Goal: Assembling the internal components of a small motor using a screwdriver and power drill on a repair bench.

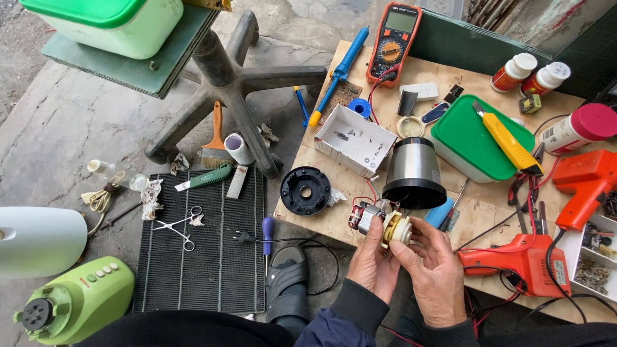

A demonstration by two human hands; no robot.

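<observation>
My left hand (373,262) grips a small electric motor (374,218) with red wires and a cream plastic coupling (398,228) on its end. My right hand (430,266) pinches that cream coupling with thumb and fingertips. Just above the motor stands a shiny metal housing (414,172) with a black rim, set on the wooden board (450,77). A black round plastic base (306,190) lies to the left of the motor at the board's edge.
On the board lie a white box of screws (355,139), a multimeter (393,42), a green-lidded box (479,138) with a yellow knife (508,141), and two orange tools (524,260). On the floor: a black mat (205,257) with scissors, a green blender base (74,299), a chair base (225,83).
</observation>
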